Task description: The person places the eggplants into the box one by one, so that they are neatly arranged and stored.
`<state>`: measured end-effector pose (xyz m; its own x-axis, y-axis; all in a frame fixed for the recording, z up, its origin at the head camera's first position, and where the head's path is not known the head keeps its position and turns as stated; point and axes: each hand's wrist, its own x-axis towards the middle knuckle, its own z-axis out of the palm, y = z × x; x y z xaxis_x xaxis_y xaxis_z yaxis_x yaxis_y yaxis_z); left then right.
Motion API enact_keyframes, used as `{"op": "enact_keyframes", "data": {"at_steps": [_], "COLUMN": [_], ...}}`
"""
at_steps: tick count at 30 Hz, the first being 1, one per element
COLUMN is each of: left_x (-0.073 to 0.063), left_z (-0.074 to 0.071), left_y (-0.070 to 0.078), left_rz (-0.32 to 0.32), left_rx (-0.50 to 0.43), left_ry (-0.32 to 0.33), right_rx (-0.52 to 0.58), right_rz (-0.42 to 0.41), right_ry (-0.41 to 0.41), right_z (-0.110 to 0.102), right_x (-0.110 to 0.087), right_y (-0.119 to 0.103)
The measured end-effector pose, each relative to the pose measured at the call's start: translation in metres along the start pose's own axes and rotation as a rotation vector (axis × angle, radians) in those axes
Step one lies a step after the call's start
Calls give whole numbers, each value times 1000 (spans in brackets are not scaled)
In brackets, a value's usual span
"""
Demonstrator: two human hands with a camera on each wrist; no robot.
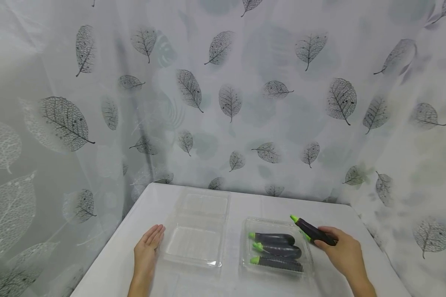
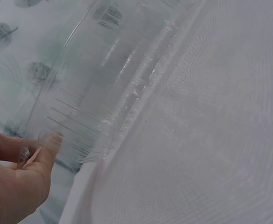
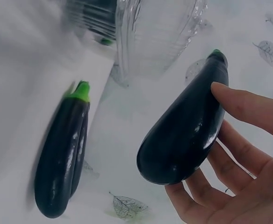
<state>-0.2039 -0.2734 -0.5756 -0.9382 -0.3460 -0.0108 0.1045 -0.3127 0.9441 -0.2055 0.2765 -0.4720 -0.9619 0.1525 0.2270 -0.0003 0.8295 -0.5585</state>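
My right hand (image 1: 343, 249) grips a dark eggplant (image 1: 314, 231) with a green stem end, thumb on one side and fingers on the other. It is at the right edge of a clear plastic clamshell box (image 1: 245, 264), where three eggplants (image 1: 278, 250) lie side by side. In the right wrist view, another glossy eggplant (image 3: 57, 158) lies on the table, with part of one more showing behind it. My left hand (image 1: 147, 249) lies with fingers extended beside the left rim of a second clear clamshell box (image 1: 195, 241); its fingertips overlap the plastic rim in the left wrist view.
Both boxes stand on a white table (image 1: 234, 280), the second one with its lid laid back toward the far edge. A pale curtain (image 1: 245, 136) printed with leaves hangs behind the table and down both sides.
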Motion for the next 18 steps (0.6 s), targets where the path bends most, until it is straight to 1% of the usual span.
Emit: {"op": "enact_keyframes", "data": {"at_steps": [5,12,18], "left_x": [-1,0,1], "left_z": [-1,-1,-2], "left_y": [0,-1,-1], "left_rz": [6,1,2], "left_rx": [-11,-20,-1], "left_ry": [-9,6,6], "right_rx": [14,12,22], "right_rz": [-34,-45,-74], "right_ry": [10,-9,-18], "right_z": [2,7,11], "right_x": [-2,-1,-1], "right_y": [-8,-14,-18]}}
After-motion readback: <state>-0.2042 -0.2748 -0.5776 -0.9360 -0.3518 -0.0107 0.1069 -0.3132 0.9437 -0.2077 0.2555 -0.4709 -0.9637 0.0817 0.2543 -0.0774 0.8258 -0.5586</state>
